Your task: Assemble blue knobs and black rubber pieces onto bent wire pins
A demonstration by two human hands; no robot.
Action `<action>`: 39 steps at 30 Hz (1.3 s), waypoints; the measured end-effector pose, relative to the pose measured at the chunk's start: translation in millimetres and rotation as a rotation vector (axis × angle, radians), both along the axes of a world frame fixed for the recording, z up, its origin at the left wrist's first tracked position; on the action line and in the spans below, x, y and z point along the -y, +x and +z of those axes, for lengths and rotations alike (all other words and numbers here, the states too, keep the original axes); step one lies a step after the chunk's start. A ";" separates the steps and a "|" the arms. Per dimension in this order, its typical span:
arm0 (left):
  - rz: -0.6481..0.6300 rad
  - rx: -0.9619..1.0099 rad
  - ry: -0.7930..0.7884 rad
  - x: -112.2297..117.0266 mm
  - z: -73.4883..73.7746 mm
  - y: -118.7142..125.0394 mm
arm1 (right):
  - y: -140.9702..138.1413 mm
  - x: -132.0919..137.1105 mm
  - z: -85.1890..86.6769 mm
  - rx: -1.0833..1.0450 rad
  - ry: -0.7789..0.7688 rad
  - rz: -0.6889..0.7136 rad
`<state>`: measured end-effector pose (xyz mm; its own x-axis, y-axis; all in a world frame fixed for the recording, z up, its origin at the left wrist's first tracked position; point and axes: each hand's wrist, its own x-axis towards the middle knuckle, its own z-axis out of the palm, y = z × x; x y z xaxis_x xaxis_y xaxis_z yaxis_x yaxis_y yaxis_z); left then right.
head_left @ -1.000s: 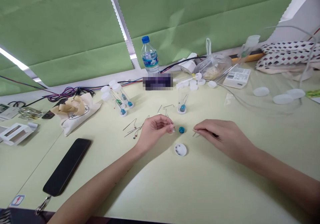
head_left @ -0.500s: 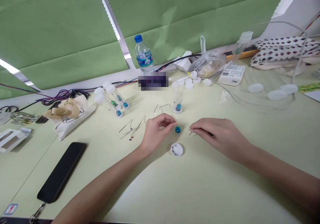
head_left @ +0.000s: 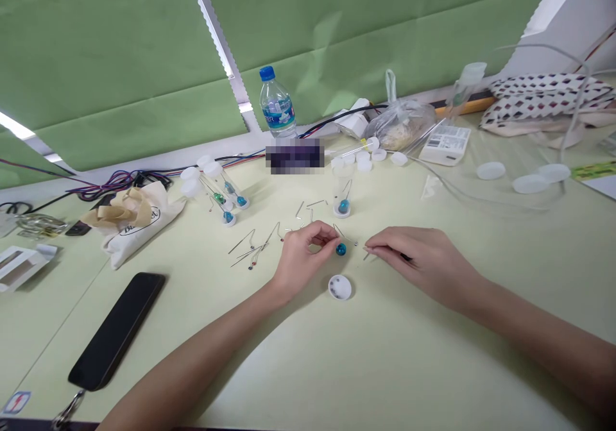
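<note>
My left hand is pinched shut, its fingertips touching a small blue round piece on the table; thin wire legs stick out from that spot. My right hand lies just to the right, fingers pressed together on a thin dark tool or pin whose tip points at the blue piece. A white cap lies open side up in front of both hands. Several loose bent metal pins are scattered left of my left hand. A clear tube with a blue piece inside stands upright behind the hands.
A black phone lies at the near left. A cloth bag, three capped tubes, coloured wires, a water bottle, a plastic bag, a white box and loose white caps line the back of the table.
My left hand has closed in on the blue piece and now pinches at it. The right hand has stayed put. The view has shifted slightly.
</note>
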<state>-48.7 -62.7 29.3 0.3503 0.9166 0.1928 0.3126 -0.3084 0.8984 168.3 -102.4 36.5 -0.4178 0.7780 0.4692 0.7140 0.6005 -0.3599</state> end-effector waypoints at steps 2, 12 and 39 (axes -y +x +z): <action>-0.003 -0.007 0.009 -0.3 -1.2 0.0 | 0.3 -0.4 -0.5 0.006 -0.004 -0.003; -0.009 0.002 0.024 0.7 -6.3 2.7 | -0.6 -0.8 0.0 0.098 0.025 0.020; 0.034 -0.089 -0.035 21.8 -7.1 -18.5 | 40.9 -18.7 22.4 0.450 0.167 -0.074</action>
